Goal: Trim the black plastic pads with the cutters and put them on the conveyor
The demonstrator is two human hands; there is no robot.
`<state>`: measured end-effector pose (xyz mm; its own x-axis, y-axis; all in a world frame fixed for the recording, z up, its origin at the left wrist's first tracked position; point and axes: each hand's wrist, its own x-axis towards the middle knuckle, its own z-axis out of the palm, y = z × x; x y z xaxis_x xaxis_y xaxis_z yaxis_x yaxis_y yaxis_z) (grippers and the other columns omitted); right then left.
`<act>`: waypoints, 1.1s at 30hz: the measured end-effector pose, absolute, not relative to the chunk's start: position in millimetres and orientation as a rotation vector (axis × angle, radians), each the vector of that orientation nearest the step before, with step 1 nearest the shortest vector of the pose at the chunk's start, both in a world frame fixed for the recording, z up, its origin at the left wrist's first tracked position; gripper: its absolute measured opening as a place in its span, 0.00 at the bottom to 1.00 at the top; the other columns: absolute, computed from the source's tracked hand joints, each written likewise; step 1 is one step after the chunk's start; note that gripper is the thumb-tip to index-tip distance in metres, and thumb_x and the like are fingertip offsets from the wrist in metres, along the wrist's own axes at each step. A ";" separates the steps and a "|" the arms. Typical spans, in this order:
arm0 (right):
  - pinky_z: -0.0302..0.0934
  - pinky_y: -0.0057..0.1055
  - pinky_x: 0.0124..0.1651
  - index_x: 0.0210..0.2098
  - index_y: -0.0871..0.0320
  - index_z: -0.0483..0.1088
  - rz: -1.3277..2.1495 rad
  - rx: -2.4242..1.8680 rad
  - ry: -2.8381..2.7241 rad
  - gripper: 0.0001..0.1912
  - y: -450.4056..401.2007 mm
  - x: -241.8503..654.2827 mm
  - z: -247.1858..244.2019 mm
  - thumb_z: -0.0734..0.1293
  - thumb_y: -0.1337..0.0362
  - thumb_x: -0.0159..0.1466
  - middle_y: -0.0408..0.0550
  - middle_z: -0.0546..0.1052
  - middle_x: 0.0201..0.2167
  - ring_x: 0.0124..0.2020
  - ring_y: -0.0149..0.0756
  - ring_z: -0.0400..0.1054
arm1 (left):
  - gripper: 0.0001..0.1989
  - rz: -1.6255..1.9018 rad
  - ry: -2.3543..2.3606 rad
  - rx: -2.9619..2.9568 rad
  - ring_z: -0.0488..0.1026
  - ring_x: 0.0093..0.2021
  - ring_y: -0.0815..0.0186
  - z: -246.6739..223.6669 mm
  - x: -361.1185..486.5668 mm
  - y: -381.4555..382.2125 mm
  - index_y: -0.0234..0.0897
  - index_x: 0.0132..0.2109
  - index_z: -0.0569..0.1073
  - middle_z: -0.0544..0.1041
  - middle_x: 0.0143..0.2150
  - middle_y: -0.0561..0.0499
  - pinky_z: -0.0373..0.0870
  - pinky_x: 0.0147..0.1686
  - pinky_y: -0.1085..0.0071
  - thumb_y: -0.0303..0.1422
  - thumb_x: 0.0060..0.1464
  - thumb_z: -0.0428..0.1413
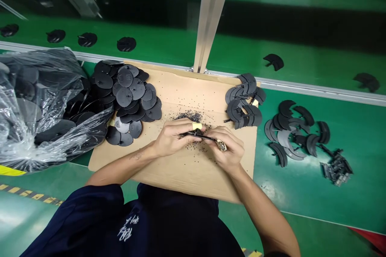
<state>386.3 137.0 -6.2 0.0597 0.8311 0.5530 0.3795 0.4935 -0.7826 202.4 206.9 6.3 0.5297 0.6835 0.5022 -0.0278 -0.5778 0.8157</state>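
left hand and right hand, close together, clamp a dark item over cardboard strewn with black bits.

A dark navy shirt spreads across six o'clock. Its short left sleeve ends at eight o'clock, and a dark sliver of the right sleeve shows at five. White, brush-like lettering marks the front at seven. A yellow wrap covers a fingertip of the left hand; faint dark marks dot the left forearm at eight.
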 end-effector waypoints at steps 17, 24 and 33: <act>0.69 0.38 0.40 0.39 0.54 0.74 0.635 -1.299 -1.514 0.07 138.9 393.2 7.0 0.65 0.59 0.70 0.48 0.80 0.36 0.37 0.39 0.74 | 0.11 0.972 0.691 1.899 0.82 0.41 0.66 12.1 196.2 209.4 0.35 0.49 0.80 0.85 0.43 0.46 0.81 0.43 0.69 0.35 0.61 0.62; 0.59 0.35 0.36 0.39 0.58 0.73 0.302 -1.447 -2.117 0.07 148.3 412.3 20.6 0.62 0.67 0.68 0.50 0.77 0.32 0.33 0.39 0.67 | 0.09 1.057 0.597 2.038 0.79 0.35 0.68 9.8 191.4 212.0 0.37 0.43 0.81 0.84 0.36 0.48 0.79 0.37 0.71 0.35 0.57 0.66; 0.55 0.35 0.36 0.36 0.58 0.72 0.168 -1.441 -2.389 0.09 151.1 405.6 30.1 0.60 0.70 0.64 0.50 0.74 0.29 0.32 0.40 0.62 | 0.11 1.056 0.479 2.146 0.77 0.32 0.67 8.7 188.5 211.5 0.33 0.44 0.81 0.83 0.33 0.47 0.76 0.35 0.70 0.34 0.56 0.67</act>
